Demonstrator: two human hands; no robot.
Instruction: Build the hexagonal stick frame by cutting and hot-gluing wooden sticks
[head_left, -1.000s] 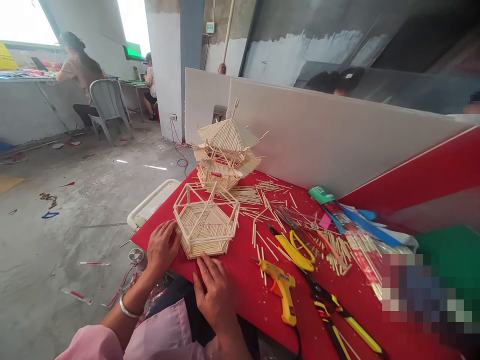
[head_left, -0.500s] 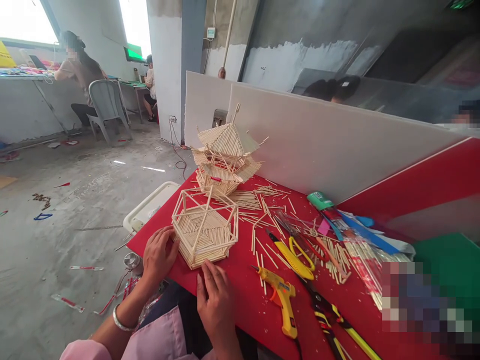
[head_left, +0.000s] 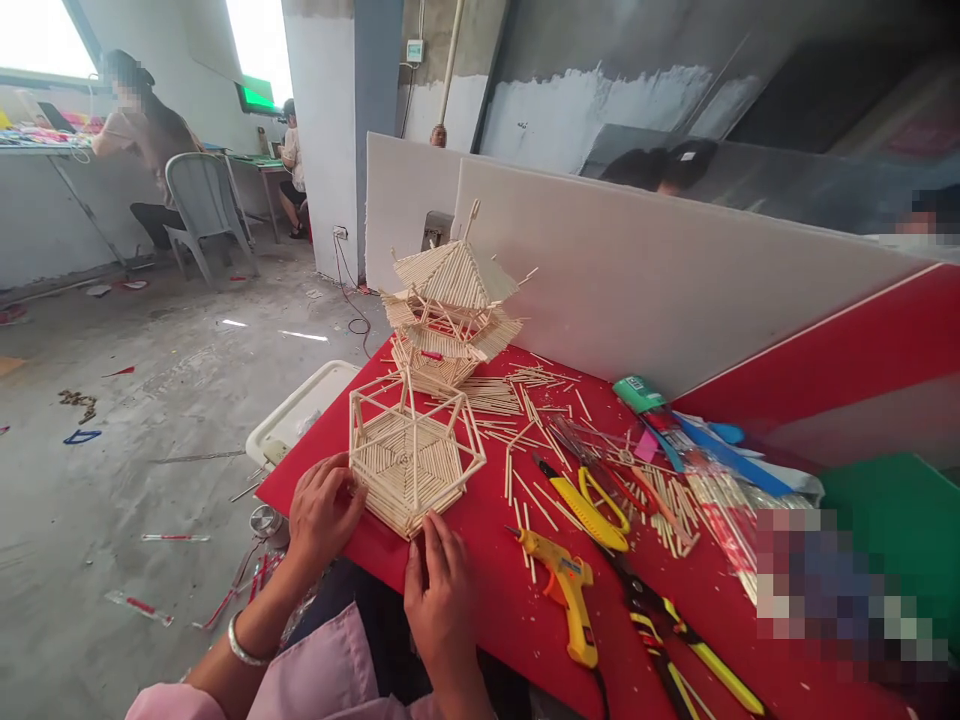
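Observation:
A hexagonal stick model with a spiral-laid base and an open frame of sticks above it rests near the table's front edge. At its left side, the curled fingers of my left hand grip the base's rim. My right hand pinches the front corner of the base between thumb and fingers. Behind stands a pagoda model of the same pale sticks, with tiered roofs. To the right of my right hand lies a yellow glue gun, its nozzle pointing left.
Loose sticks are scattered over the red table. A yellow utility knife, long-handled cutters and packaged sticks lie at the right. A white board stands behind. Other people sit beyond; a plastic chair is at left.
The hexagonal model has turned slightly on the table and its frame has shifted a little to the right. My right hand has moved slightly right with the front corner. The view has tilted a little.

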